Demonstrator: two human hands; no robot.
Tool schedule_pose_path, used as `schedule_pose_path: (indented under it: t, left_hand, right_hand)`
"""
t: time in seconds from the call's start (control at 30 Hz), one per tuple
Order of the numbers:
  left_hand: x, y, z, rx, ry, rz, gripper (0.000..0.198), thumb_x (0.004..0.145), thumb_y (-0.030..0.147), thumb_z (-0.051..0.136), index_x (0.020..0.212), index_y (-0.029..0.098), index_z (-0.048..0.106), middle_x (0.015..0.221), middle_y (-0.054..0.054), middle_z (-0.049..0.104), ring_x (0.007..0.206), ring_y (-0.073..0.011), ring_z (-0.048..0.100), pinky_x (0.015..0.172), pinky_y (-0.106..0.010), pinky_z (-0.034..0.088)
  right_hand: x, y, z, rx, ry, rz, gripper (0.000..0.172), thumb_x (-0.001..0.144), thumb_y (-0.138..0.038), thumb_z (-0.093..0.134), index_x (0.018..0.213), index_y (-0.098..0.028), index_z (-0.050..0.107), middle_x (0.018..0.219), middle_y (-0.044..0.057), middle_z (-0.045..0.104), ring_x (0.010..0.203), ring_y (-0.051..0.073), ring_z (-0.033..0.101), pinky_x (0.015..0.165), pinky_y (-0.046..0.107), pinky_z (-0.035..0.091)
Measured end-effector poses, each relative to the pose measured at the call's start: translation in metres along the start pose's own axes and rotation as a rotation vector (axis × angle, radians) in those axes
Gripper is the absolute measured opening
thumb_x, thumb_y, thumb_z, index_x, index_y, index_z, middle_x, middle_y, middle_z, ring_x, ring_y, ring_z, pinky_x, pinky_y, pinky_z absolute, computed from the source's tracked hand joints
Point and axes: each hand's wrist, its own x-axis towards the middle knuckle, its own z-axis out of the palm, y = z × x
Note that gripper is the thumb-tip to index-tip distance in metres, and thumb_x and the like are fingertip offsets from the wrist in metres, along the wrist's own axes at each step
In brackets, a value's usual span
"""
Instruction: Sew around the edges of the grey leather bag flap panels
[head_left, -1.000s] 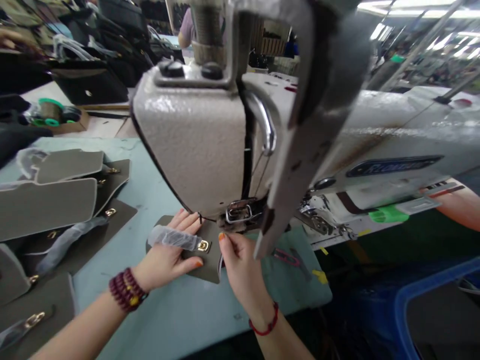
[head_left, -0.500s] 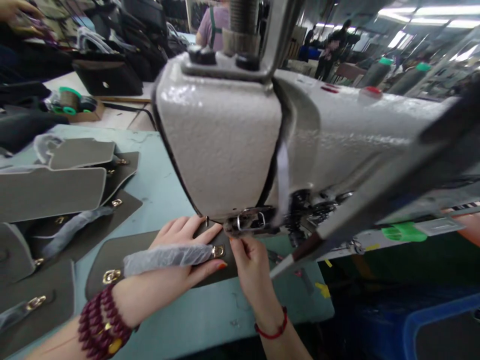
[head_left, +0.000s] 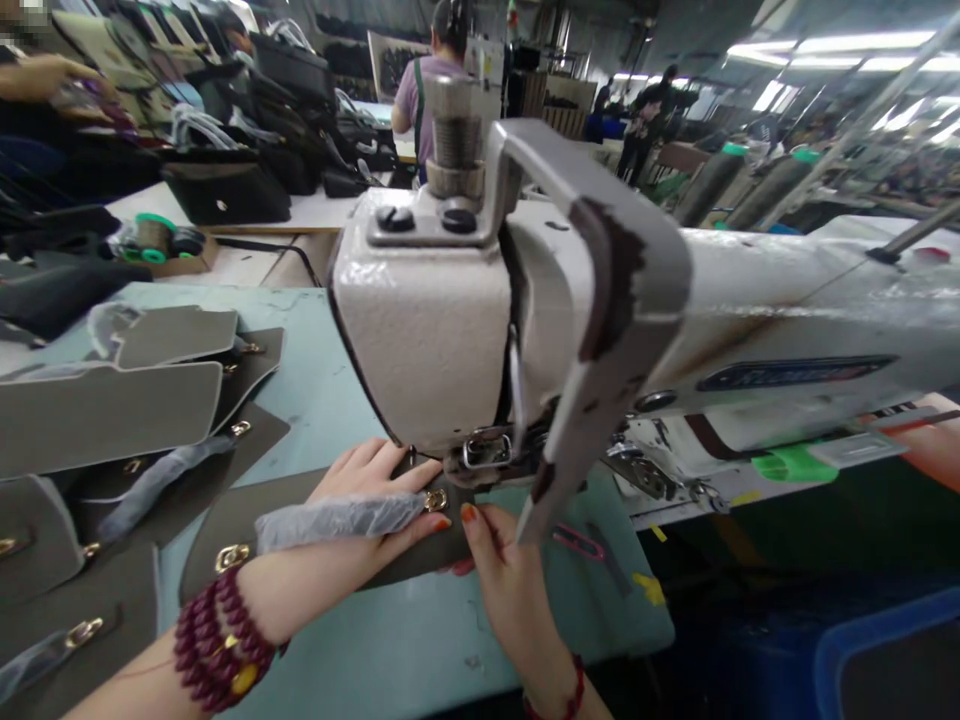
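A dark olive leather bag flap [head_left: 225, 525] was pressed flat under the spread left hand [head_left: 360, 490] and pinched by the right hand [head_left: 502, 570] beside a steel presser foot [head_left: 484, 452].

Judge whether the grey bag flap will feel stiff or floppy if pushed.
The grey bag flap probably feels fairly stiff: it lies flat without curling. It is likely light, though the brass fitting adds weight locally. Its matte face may drag on the pale blue table.

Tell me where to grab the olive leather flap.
Grip the flap at its free left end from the left, beside the gold clasp: it lies flat on the table past the left hand, while the right end runs under the sewing machine.
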Motion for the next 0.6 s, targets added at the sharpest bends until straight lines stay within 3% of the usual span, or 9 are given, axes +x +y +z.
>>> schedule_pose_path:
  t: [0.1,0.23,0.4,0.6]
  left_hand:
    - [0.001,-0.008,0.005,0.136,-0.156,-0.003,0.049,0.091,0.059,0.038,0.111,0.025,0.068,0.105,-0.012,0.066,0.093,-0.0322,0.057,0.076,-0.048,0.046]
    - [-0.001,-0.014,0.006,0.165,-0.245,-0.038,0.043,0.093,0.055,0.040,0.108,0.025,0.067,0.094,-0.010,0.067,0.082,-0.0288,0.059,0.073,-0.043,0.045]
    - [-0.002,-0.013,0.006,0.143,-0.235,-0.077,0.042,0.090,0.059,0.044,0.098,0.026,0.069,0.081,-0.006,0.065,0.071,-0.0250,0.058,0.069,-0.038,0.043]
    - [0.002,-0.014,0.001,0.026,-0.238,-0.069,0.038,0.091,0.055,0.046,0.094,0.025,0.070,0.078,-0.003,0.067,0.068,-0.0217,0.060,0.071,-0.034,0.045]
  right_hand:
    - [0.001,0.000,-0.002,0.061,-0.059,-0.010,0.041,0.098,-0.047,0.043,0.084,-0.017,0.067,0.058,0.001,0.062,0.050,0.014,0.062,0.051,0.020,0.048]
    - [0.000,0.002,-0.005,0.109,-0.125,-0.081,0.032,0.098,-0.041,0.046,0.099,-0.018,0.069,0.080,0.004,0.072,0.056,0.013,0.067,0.053,0.018,0.050]
    - [-0.002,0.001,-0.002,0.091,-0.043,-0.082,0.034,0.097,-0.038,0.048,0.079,-0.018,0.068,0.061,0.002,0.069,0.055,0.015,0.068,0.052,0.017,0.049]
    - [-0.001,-0.004,0.012,0.209,0.047,0.067,0.040,0.094,-0.045,0.050,0.067,-0.018,0.060,0.046,0.001,0.063,0.042,0.014,0.063,0.044,0.017,0.045]
